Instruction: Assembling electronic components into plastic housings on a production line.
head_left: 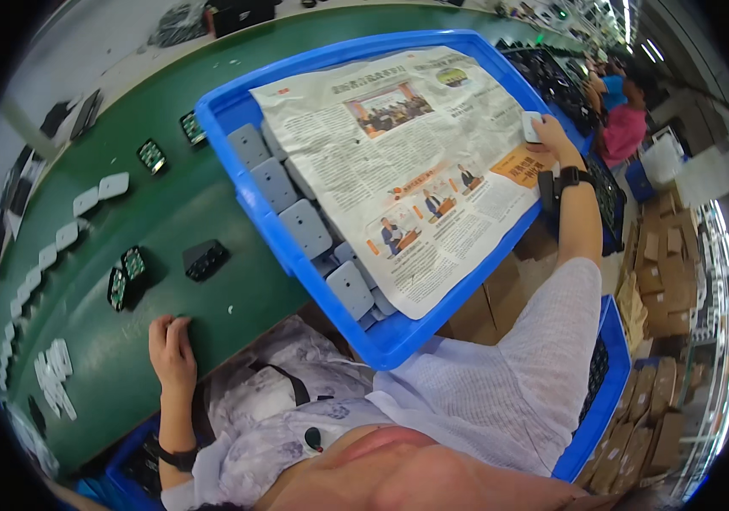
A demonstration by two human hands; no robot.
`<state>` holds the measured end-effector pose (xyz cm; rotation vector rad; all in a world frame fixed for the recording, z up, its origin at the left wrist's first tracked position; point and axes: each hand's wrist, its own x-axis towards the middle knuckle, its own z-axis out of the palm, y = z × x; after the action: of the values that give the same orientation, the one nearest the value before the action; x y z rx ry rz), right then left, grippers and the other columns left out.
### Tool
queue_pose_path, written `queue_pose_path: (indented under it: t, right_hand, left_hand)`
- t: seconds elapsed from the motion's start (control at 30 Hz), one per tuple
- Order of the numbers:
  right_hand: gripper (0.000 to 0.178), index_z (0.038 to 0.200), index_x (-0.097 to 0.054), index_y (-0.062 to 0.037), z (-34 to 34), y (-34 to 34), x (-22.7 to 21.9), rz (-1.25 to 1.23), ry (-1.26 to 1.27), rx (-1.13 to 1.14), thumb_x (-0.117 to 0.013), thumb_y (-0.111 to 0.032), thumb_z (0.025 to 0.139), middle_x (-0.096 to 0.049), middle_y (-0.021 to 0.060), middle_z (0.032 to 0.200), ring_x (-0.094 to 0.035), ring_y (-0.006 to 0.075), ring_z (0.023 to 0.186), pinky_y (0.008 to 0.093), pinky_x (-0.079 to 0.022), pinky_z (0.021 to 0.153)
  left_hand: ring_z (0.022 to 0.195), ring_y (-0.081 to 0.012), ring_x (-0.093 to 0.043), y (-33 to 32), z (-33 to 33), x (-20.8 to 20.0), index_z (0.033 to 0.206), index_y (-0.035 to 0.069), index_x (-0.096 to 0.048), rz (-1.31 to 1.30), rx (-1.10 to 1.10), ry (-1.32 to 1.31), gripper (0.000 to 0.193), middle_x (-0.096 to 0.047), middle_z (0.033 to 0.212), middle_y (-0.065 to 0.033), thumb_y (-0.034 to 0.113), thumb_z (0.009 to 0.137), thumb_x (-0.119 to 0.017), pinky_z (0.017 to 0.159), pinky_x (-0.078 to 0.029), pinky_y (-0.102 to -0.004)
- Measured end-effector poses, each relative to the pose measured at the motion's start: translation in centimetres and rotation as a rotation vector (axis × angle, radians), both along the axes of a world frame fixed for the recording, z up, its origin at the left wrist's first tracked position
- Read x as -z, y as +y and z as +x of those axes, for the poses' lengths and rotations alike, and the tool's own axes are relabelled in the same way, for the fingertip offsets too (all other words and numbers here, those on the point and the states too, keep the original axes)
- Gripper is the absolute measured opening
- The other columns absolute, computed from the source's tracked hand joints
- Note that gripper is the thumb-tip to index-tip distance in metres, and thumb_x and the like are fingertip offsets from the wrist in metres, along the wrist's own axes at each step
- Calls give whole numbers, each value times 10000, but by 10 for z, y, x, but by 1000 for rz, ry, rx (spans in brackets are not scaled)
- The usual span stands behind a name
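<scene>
My right hand (553, 143) grips a small white plastic case (532, 127) with rounded corners at the right side of a large blue bin (343, 315). Under that case a printed newspaper sheet (432, 136) covers most of the bin. Along the bin's left side, grey-white cases (303, 228) show from beneath the paper. My left hand (172, 351) rests at the near edge of the green table (253, 298), its fingers curled in and nothing visible in them. Beyond it lie two open cases with green circuit boards (126, 277) and a black block-like part (205, 259).
White cases (67, 236) form a curved row on the table's left. White plastic strips (55, 375) are piled nearer me. More circuit-board halves (151, 156) lie by the bin. Another blue bin (607, 341) stands at my right, cardboard boxes (667, 264) beyond. A person in pink (622, 132) sits far right.
</scene>
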<state>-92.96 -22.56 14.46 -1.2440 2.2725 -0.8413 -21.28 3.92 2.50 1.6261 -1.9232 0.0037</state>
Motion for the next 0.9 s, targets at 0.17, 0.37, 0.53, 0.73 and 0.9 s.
queue_pose_path:
  t: [0.17,0.37,0.53,0.73,0.9]
  right_hand:
    - [363,1219,-494,5,37,6,-11,-151,173,-147,-522,-232,945,-609,172,1016,-671,273,807,364,-570,486]
    - [399,1235,-508,21,154,34,-26,-283,129,-668,-575,-232,934,-626,175,1058,-617,238,943,317,-484,814]
    - [383,1293,-474,-14,272,62,-37,-132,155,-857,-528,-202,964,-595,160,1164,-583,220,1043,324,-464,892]
    - [375,1275,-459,2,315,66,-10,37,136,-888,-509,-210,970,-605,204,1096,-656,273,878,356,-557,641]
    - [396,1297,-410,-11,322,71,-7,186,83,-909,-465,-256,990,-603,178,1074,-681,231,759,333,-532,580]
  left_hand:
    - [859,-323,-569,1,1,0,954,40,-613,-63,29,-4,178,-550,971,-150,-40,796,-602,738,-463,-379]
    - [833,-313,-554,1,-1,1,934,39,-612,-79,36,26,133,-543,951,-128,-22,816,-596,707,-454,-388]
    - [844,-309,-546,2,-2,3,934,44,-609,-123,49,8,123,-542,953,-117,-8,825,-586,712,-452,-395]
    - [859,-305,-545,3,1,6,938,43,-605,-155,56,14,127,-544,959,-113,-3,822,-587,725,-453,-394]
    - [862,-305,-545,4,1,3,940,41,-605,-150,62,19,128,-545,959,-113,-5,822,-585,727,-452,-396]
